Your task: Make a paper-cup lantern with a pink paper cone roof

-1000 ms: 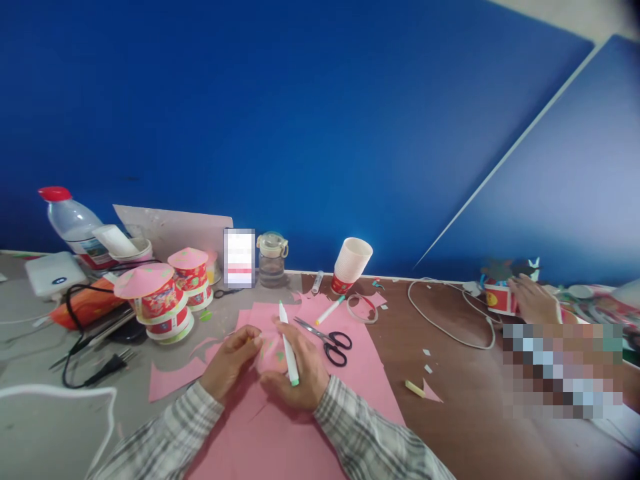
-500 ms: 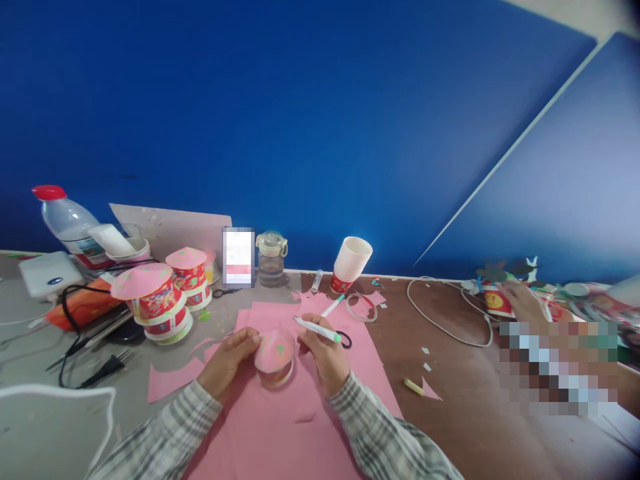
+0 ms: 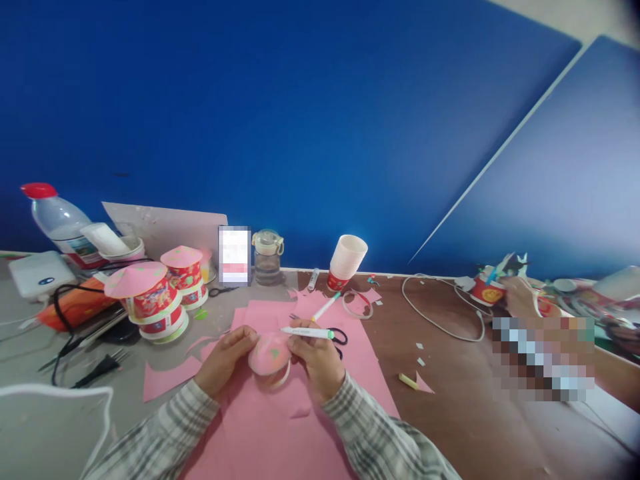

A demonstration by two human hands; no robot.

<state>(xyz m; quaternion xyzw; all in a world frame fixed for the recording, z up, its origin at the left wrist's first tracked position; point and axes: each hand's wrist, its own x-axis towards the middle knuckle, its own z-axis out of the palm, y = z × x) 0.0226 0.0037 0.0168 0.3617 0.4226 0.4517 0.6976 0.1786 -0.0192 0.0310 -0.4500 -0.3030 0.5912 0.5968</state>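
My left hand [image 3: 227, 360] pinches the left edge of a small pink paper cone [image 3: 265, 355] with green marks on it. Below the cone shows a pale curved rim [image 3: 280, 381]; I cannot make out what it belongs to. My right hand [image 3: 320, 363] grips a white marker [image 3: 306, 332] with a green end, lying level across the fingers, and its fingertips touch the cone's right edge. Under both hands spreads a pink paper sheet [image 3: 270, 440]. Just beyond the right hand lie black-handled scissors [image 3: 340, 339] and another white marker [image 3: 327, 305].
To the left stand red paper-cup models with pink cone tops [image 3: 155, 300], a bottle [image 3: 60, 227] and a black plug [image 3: 103, 368]. At the back are a phone [image 3: 235, 257], a glass jar [image 3: 268, 257] and stacked paper cups [image 3: 347, 260]. Another person's hand [image 3: 523, 298] reaches in at right.
My right hand has moved in to the cone's right edge, and the marker in it has turned nearly level. The cone has tilted slightly. The other person's hand has shifted.
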